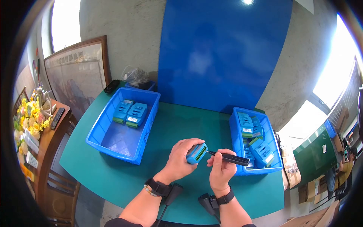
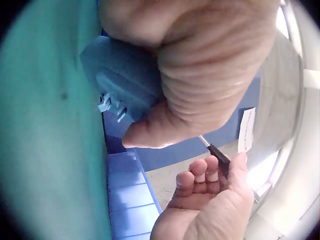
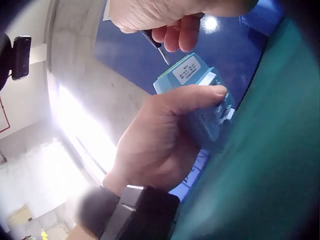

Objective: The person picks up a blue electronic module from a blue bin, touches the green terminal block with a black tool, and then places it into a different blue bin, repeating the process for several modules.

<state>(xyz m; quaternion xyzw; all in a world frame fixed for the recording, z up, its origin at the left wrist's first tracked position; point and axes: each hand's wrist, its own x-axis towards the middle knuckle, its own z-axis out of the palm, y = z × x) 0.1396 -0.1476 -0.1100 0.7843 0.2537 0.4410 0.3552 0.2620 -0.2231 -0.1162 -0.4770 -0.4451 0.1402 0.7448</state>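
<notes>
head view shows left grip [image 1: 179,159] curled round a blue module [image 1: 196,153] and right grip [image 1: 221,173] pinching a black screwdriver [image 1: 236,159].

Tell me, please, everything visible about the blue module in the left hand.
The blue module is a plastic-looking box with a green terminal strip, a printed white label and protruding clips. The left hand grips it, tilted, above the table. Its terminal end faces the screwdriver; whether they touch is unclear.

My module [image 1: 192,155] is light blue with a green edge [image 1: 201,153] and white label [image 3: 187,70], my screwdriver [image 1: 236,159] black; left bin [image 1: 117,156] and right bin [image 1: 261,171] are bright blue, the table [image 1: 94,176] green.
</notes>
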